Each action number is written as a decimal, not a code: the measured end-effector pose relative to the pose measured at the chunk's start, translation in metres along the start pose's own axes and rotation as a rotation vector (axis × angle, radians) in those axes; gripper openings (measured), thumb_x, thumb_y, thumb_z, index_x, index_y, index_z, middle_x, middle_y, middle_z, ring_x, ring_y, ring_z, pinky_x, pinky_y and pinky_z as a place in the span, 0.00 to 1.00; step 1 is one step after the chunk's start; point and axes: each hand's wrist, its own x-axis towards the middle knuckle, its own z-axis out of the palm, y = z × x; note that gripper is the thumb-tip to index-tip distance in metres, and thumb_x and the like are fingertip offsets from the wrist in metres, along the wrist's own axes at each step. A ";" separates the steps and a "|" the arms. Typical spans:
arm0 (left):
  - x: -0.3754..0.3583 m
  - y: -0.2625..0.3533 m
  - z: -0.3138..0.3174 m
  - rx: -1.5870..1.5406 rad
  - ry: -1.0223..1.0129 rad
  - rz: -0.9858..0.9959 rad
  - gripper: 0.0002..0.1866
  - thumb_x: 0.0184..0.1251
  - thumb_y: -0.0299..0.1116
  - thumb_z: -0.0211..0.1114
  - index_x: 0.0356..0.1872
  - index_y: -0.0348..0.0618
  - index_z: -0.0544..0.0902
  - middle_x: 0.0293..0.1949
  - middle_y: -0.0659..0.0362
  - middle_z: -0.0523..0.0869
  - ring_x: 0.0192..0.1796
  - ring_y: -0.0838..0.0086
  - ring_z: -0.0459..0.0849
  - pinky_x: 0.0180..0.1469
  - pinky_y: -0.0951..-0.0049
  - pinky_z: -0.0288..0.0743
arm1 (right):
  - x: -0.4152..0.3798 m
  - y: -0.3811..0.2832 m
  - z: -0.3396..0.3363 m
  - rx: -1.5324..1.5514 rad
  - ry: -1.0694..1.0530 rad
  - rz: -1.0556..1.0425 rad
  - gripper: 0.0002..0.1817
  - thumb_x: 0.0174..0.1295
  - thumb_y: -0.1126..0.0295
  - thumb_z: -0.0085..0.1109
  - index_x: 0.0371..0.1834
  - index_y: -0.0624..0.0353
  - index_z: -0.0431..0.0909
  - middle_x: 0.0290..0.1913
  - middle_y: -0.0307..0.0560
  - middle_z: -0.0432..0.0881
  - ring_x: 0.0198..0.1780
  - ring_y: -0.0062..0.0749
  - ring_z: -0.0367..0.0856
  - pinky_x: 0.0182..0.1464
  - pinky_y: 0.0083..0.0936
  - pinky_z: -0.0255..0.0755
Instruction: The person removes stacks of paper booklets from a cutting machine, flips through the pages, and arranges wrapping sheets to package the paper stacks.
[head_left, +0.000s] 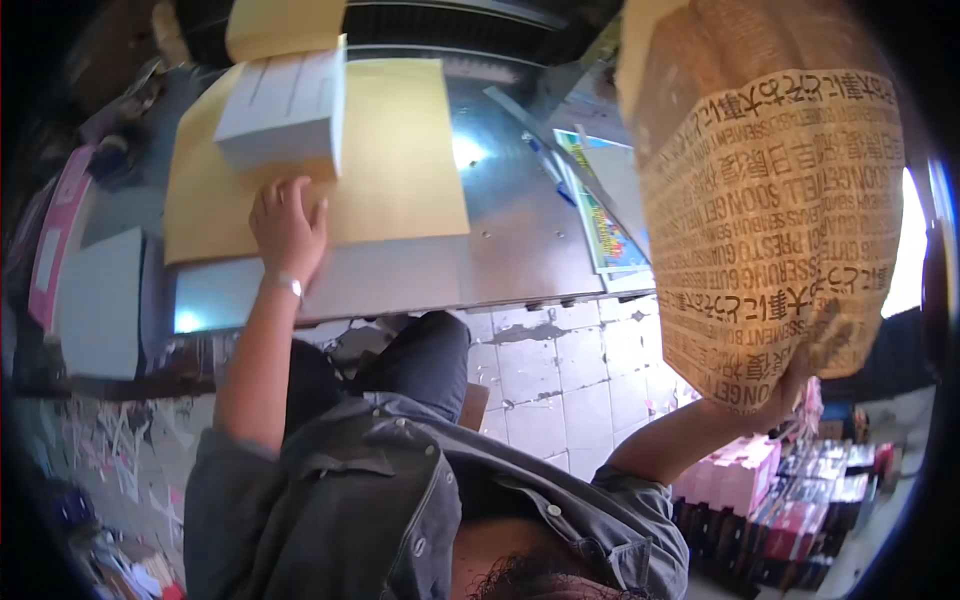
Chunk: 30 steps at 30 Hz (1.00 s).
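My left hand [287, 225] lies over a tan paper sheet [405, 150] on the metal worktop, fingers loosely bent and thumb apart. Its fingertips are right at the near side of a thick white paper stack [280, 105], which has dark lines on its top and rests on the sheet. On the right, a large brown paper bag [770, 220] printed with rows of dark lettering is held up close to the camera. My right hand [793, 388] grips its lower edge, the fingers partly hidden by the bag.
A blue pen [550, 170], a metal ruler [575, 165] and a colourful printed sheet [610, 235] lie at the worktop's right. White board-like stock [105, 305] and a pink strip [62, 235] stand left. Pink and dark stacks [750, 490] sit low right, above a tiled floor [540, 400].
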 end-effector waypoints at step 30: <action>-0.061 0.255 0.016 -2.082 -0.905 -0.834 0.27 0.77 0.48 0.66 0.68 0.47 0.70 0.55 0.60 0.84 0.58 0.75 0.84 0.64 0.70 0.75 | -0.102 0.168 -0.067 0.597 0.286 1.258 0.36 0.65 0.91 0.41 0.79 0.61 0.58 0.74 0.63 0.70 0.70 0.59 0.77 0.71 0.53 0.78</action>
